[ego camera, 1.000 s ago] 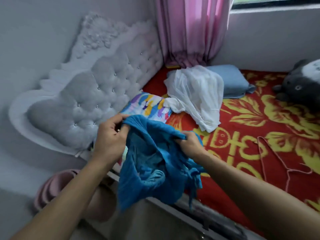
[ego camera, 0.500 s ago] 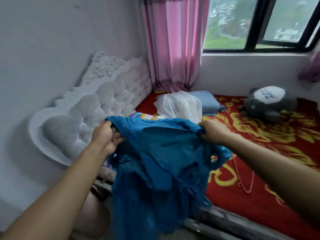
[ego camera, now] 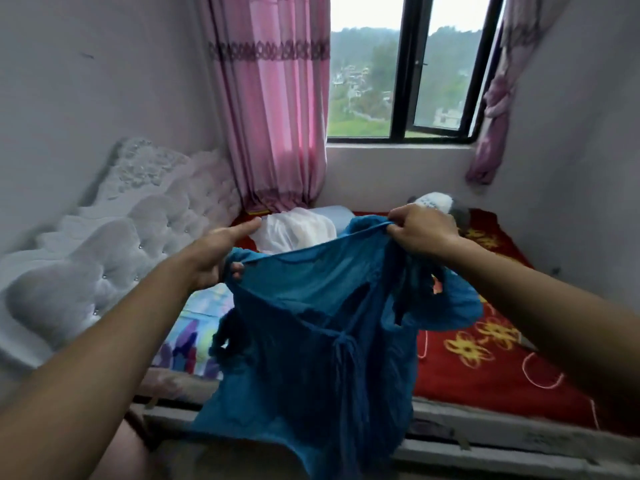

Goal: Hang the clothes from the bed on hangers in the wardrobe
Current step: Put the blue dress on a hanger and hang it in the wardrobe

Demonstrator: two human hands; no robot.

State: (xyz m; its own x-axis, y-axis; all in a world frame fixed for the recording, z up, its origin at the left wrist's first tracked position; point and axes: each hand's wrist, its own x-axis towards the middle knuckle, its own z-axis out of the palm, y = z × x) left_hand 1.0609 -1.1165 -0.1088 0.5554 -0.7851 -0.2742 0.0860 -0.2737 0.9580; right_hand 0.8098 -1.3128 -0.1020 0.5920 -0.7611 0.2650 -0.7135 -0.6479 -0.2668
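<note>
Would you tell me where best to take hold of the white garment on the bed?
Probably the raised top fold of the white garment, reached from above on the near side: it lies in a loose heap, with the blue pillow and the pink curtain behind it.

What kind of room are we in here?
A bedroom, likely in a home: a bed with a red flowered cover, a white tufted headboard, and a pink curtain beside the window. The left hand and right hand hold up a blue garment.
</note>
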